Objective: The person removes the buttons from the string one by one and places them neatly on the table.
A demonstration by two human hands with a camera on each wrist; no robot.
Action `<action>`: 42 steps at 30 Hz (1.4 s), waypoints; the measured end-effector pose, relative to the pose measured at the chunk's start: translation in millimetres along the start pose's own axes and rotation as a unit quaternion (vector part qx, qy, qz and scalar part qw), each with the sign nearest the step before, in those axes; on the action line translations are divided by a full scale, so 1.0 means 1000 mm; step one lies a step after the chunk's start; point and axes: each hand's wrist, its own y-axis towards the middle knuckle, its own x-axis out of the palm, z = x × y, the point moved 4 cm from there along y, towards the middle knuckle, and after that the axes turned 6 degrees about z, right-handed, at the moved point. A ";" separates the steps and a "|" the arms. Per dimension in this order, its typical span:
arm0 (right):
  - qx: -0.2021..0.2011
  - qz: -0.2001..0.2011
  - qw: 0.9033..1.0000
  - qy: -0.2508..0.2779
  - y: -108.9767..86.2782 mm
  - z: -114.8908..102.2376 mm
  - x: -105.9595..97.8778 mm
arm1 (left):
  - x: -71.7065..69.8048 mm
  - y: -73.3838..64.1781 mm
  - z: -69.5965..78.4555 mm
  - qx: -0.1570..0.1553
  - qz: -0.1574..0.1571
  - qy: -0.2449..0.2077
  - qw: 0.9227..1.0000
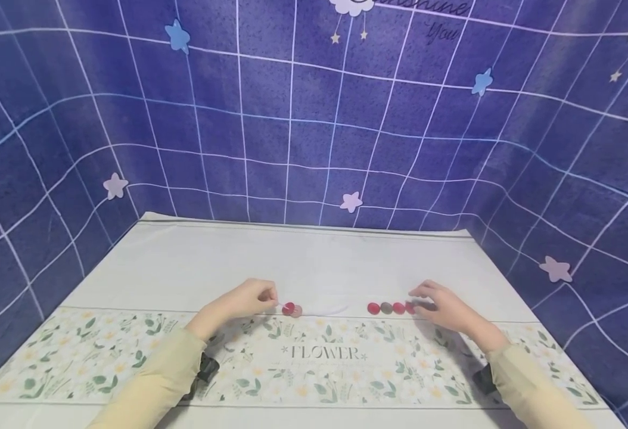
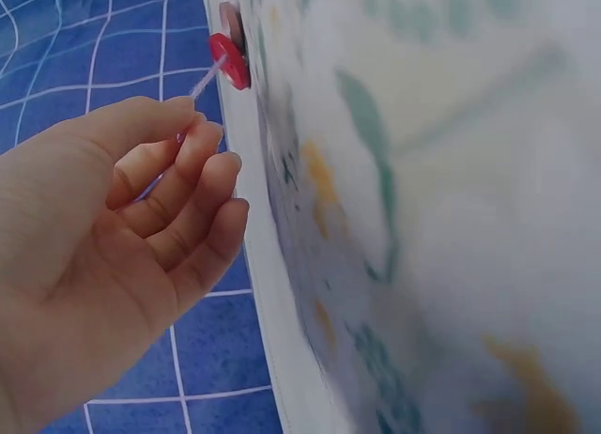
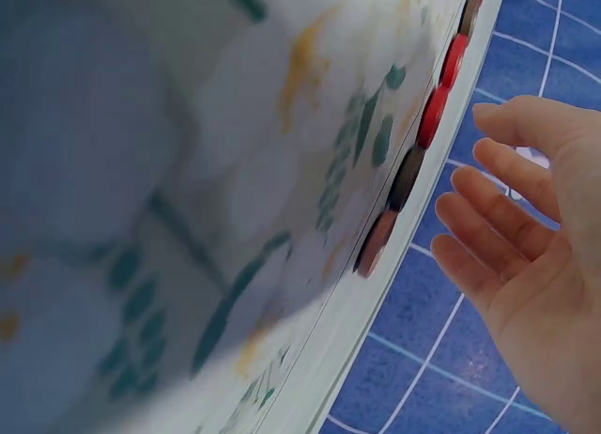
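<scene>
My left hand (image 1: pixel 251 297) pinches a thin pale strand (image 2: pixel 205 80) between thumb and fingertip. The far end of the strand meets a red disc (image 2: pixel 230 62). That red disc partly overlaps a pinkish-brown disc (image 2: pixel 231 23); in the head view the pair lies just right of my left fingers. My right hand (image 1: pixel 442 305) hovers at the right end of a row of discs, fingers loosely spread and holding nothing. In the right wrist view the row has red discs (image 3: pixel 433 116), a dark brown disc (image 3: pixel 406 178) and a pinkish-brown disc (image 3: pixel 377 243) at the near end.
A white table (image 1: pixel 196 256) carries a floral runner (image 1: pixel 319 381) printed "FLOWER" along its front part. The discs lie along the runner's far edge. Blue grid-patterned cloth (image 1: pixel 292 143) with stars stands behind and on both sides of the table.
</scene>
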 end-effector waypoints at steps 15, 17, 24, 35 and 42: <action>0.001 -0.014 0.999 0.031 0.021 -0.018 0.009 | 0.000 -0.001 0.001 -0.008 -0.001 0.006 1.000; 0.005 -0.019 0.999 0.033 0.023 -0.021 0.010 | 0.001 -0.002 0.001 -0.011 -0.002 0.010 1.000; -0.011 -0.009 0.998 0.054 0.030 -0.030 0.016 | 0.003 -0.002 -0.001 -0.006 0.000 0.013 1.000; -0.031 -0.019 0.998 0.058 0.036 -0.043 0.023 | 0.007 -0.003 -0.001 -0.014 -0.004 0.012 1.000; -0.041 -0.024 0.997 0.063 0.043 -0.051 0.026 | 0.007 -0.006 -0.002 -0.011 -0.006 0.004 1.000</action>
